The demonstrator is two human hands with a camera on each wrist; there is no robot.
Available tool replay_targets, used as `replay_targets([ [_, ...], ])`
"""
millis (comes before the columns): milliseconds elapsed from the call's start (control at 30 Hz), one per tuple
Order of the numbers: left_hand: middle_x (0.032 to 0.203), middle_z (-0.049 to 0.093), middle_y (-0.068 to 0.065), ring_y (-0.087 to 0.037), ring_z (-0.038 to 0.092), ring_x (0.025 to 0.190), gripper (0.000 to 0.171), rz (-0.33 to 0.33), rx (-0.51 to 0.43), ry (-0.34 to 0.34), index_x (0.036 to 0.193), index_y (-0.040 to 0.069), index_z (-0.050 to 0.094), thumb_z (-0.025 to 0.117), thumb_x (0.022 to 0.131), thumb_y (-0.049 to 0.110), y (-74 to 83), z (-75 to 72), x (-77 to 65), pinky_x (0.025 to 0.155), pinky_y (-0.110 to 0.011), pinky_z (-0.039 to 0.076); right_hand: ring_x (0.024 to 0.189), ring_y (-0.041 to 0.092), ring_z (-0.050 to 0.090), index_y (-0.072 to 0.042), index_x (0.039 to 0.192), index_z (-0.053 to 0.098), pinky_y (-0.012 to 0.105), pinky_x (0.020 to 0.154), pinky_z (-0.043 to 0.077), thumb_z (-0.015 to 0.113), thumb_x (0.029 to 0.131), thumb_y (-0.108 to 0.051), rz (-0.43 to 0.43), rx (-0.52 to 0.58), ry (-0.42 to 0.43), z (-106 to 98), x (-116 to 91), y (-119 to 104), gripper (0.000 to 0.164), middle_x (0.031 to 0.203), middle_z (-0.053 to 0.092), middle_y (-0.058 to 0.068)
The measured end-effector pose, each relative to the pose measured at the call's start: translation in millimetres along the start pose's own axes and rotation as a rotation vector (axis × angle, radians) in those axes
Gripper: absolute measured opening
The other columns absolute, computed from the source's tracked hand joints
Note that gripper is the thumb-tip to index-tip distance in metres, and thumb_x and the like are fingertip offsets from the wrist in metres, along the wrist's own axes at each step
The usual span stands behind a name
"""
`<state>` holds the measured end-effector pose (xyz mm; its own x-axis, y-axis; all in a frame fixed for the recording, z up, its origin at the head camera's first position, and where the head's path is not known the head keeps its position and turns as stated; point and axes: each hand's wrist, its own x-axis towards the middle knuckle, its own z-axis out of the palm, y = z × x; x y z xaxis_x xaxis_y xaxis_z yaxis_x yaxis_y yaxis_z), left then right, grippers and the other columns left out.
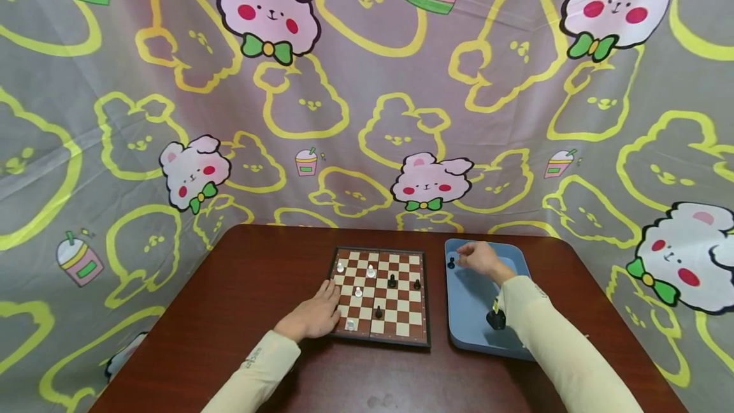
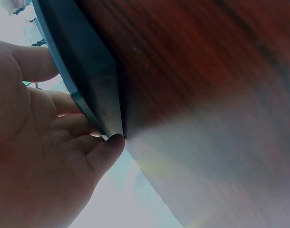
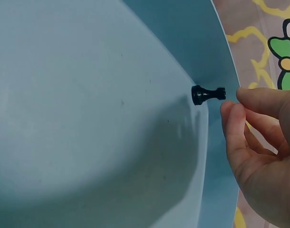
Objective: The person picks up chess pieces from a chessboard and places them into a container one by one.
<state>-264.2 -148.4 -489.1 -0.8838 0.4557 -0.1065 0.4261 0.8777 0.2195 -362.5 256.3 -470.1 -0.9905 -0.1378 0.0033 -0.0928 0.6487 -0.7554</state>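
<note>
My left hand (image 1: 316, 313) rests on the left edge of a brown-and-cream chessboard (image 1: 401, 330). In the left wrist view its fingers (image 2: 107, 154) touch the board's dark side. Several white chess pieces, including one near the back (image 1: 371, 271), and a few black ones, including one right of centre (image 1: 392, 281), stand on the squares. My right hand (image 1: 480, 257) hovers in the far left corner of a blue tray (image 1: 467, 317). In the right wrist view a black rook (image 3: 207, 95) stands on the tray floor, just apart from the thumb and fingertips (image 3: 236, 114).
The tray lies right of the board on a dark reddish-brown wooden table (image 1: 246, 292), with a strip of table between them. Beside the right sleeve shows a black object with a yellow strip (image 1: 496, 317), partly hidden. A patterned curtain (image 1: 355, 113) hangs behind the table.
</note>
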Motion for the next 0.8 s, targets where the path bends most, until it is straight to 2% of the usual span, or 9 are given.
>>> replay_targets([
  [233,0.151,0.019,-0.027,-0.038,0.013,0.141,0.055,0.002,-0.001,-0.001,0.141,-0.011,0.032,0.042,0.099,0.023,0.2,1.2,0.2,0.109,-0.044,0.025,0.088,0.029,0.064,0.012,0.113,0.062,0.039,0.075,0.053,0.065,0.086,-0.003,0.020,0.022,-0.013,-1.3,-4.5,-1.9,0.031,0.102,0.064,0.022],
  [400,0.151,0.019,-0.027,-0.037,0.013,0.141,0.055,0.000,-0.021,-0.003,0.141,-0.012,0.032,0.042,0.099,0.021,0.5,-0.5,0.7,0.109,-0.044,0.024,0.091,0.028,0.064,0.010,0.115,0.061,0.038,0.076,0.053,0.063,0.088,-0.004,-0.011,0.045,-0.040,-0.1,-8.7,-8.4,0.030,0.107,0.063,0.022],
  [667,0.151,0.018,-0.026,-0.038,0.012,0.141,0.055,-0.002,-0.017,-0.011,0.142,-0.011,0.030,0.040,0.099,0.023,-0.3,-1.9,0.5,0.110,-0.044,0.024,0.090,0.026,0.063,0.006,0.114,0.063,0.039,0.074,0.052,0.067,0.087,-0.009,-0.079,-0.029,-0.067,6.0,-21.3,-37.3,0.032,0.102,0.066,0.014],
  [800,0.152,0.018,-0.025,-0.037,0.012,0.141,0.056,-0.004,-0.017,-0.011,0.143,-0.010,0.030,0.039,0.099,0.023,0.0,-1.2,0.7,0.109,-0.044,0.024,0.088,0.022,0.063,0.004,0.113,0.065,0.038,0.074,0.051,0.069,0.086,-0.011,-0.092,-0.028,-0.103,12.4,-26.0,-51.1,0.032,0.100,0.066,0.009],
])
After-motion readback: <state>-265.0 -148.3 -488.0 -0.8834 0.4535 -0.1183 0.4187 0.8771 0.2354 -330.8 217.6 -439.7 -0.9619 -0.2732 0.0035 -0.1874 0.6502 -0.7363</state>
